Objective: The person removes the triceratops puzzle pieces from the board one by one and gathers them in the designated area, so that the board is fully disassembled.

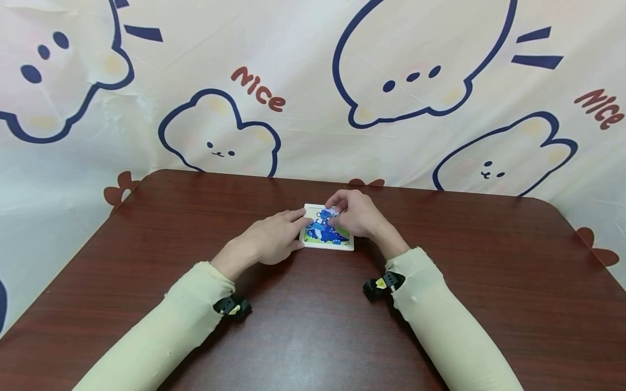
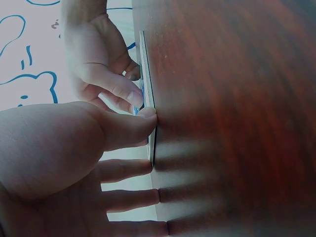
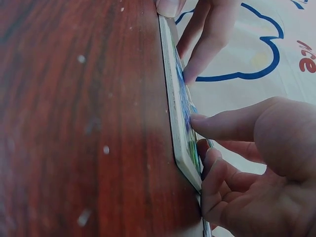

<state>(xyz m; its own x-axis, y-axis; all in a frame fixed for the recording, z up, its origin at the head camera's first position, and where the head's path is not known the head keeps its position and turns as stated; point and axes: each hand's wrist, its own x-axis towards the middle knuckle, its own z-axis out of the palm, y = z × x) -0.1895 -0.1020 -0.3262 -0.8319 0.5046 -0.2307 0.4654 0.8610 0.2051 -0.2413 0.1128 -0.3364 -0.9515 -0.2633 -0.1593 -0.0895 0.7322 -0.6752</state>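
A small white-framed jigsaw puzzle (image 1: 326, 248) with a blue cartoon dragon picture lies flat on the dark wooden table. My left hand (image 1: 274, 236) rests at its left side: the thumb touches the near left corner, one fingertip reaches onto the picture, and the other fingers extend straight toward the tabletop. Over the upper right part of the puzzle, my right hand (image 1: 359, 214) has its thumb and bent fingers pinching a puzzle piece, which those fingers mostly hide. In the right wrist view the right thumb (image 3: 224, 123) meets the picture surface, and the frame's edge is seen side-on.
The brown table (image 1: 313, 315) extends widely around the puzzle. Behind its far edge hangs a pale cloth (image 1: 313, 146) printed with cartoon outlines and lettering. Black wrist cameras (image 1: 233, 308) sit at both light sleeves.
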